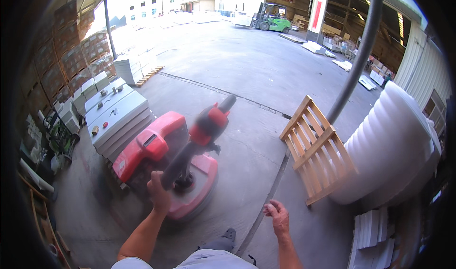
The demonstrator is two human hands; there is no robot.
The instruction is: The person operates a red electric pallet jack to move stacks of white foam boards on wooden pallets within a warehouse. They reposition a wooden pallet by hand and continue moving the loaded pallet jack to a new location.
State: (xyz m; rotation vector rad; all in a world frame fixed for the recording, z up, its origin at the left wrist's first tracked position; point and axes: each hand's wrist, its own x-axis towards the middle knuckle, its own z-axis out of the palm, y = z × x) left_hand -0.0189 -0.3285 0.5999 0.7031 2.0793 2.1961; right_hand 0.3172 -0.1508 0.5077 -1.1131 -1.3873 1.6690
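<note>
A red and black powered pallet truck [156,143] stands in front of me on the left, with a red base cover [204,174]. My left hand [158,190] is closed round the near end of its dark tiller handle [183,162]. The red control head of the handle is blurred. Beside the truck's left side sits a stack of pale grey panels [118,114] with small loose pieces on top; the truck's forks are hidden. Away from the machine, over the floor on the right, my right hand [279,216] hangs with its fingers loosely bent and holds nothing.
A wooden pallet [316,150] leans near a grey post [356,64] and a large white foam roll [380,145]. White blocks [373,240] lie at lower right. Stacked cartons [71,55] line the left. A green forklift [273,19] stands far off. A dark channel [270,197] crosses the floor.
</note>
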